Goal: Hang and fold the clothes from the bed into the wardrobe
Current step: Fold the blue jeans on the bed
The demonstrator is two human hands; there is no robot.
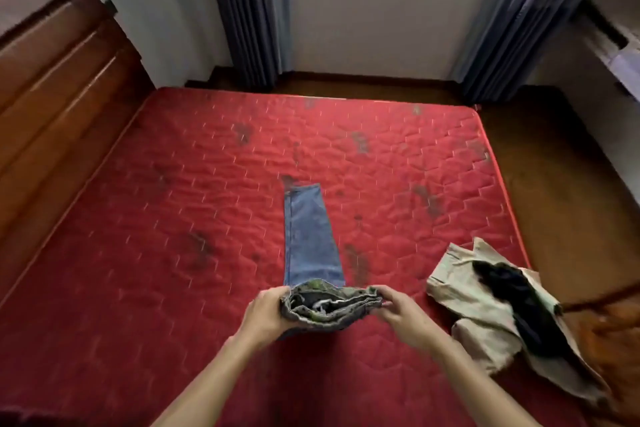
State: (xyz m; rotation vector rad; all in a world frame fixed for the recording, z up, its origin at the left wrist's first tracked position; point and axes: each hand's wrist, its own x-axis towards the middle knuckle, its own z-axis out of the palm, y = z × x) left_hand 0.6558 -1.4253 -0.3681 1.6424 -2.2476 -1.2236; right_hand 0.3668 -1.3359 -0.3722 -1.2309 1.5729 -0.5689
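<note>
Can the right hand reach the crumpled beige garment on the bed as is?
Probably yes, once freed: the right hand grips the blue denim jeans by the waistband, but only red quilted mattress separates it from the crumpled beige garment.

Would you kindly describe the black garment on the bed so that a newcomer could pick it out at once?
Start from the red quilted mattress and go to its near right edge, where a beige garment lies crumpled. The black garment lies on top of it: the only dark piece, unlike the blue jeans in the middle.
</note>
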